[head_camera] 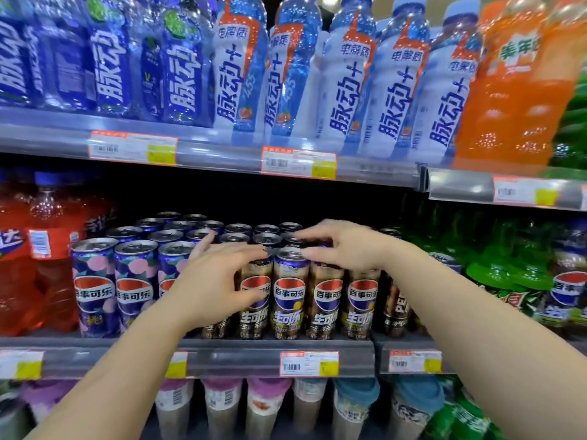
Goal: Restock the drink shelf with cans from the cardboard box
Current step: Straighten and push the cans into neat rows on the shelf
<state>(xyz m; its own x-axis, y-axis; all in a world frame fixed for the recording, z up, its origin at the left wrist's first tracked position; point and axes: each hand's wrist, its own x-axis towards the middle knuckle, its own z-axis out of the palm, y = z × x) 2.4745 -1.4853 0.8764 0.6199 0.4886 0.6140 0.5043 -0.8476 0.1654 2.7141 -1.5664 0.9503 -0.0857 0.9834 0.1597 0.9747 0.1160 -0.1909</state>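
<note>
Across the middle of the frame, on the centre shelf, both hands work among the brown cola cans that fill the front row, with more can tops packed close behind them.

The chief risk, as I judge it, is a knock-on topple. The cans are slim and tall and stand touching one another, so a sideways nudge from either palm could tip one into its neighbours or push a front can over the shelf lip. The purple cans just to the left stand equally tight against the brown ones, so a shove from the left wrist might disturb that row too. Pushing too hard backward could also skew the rows behind.

The left hand reaches in from the lower left, forearm rising diagonally, palm turned toward the can faces and fingers spread wide and fairly straight, their tips near the can tops; whether they press a can or only hover I cannot tell. The right hand comes in from the lower right, wrist bent down, fingers curled over the rim of a front can, seemingly pinching its top.

No cardboard box appears anywhere in view. Bottles line the shelf above.
</note>
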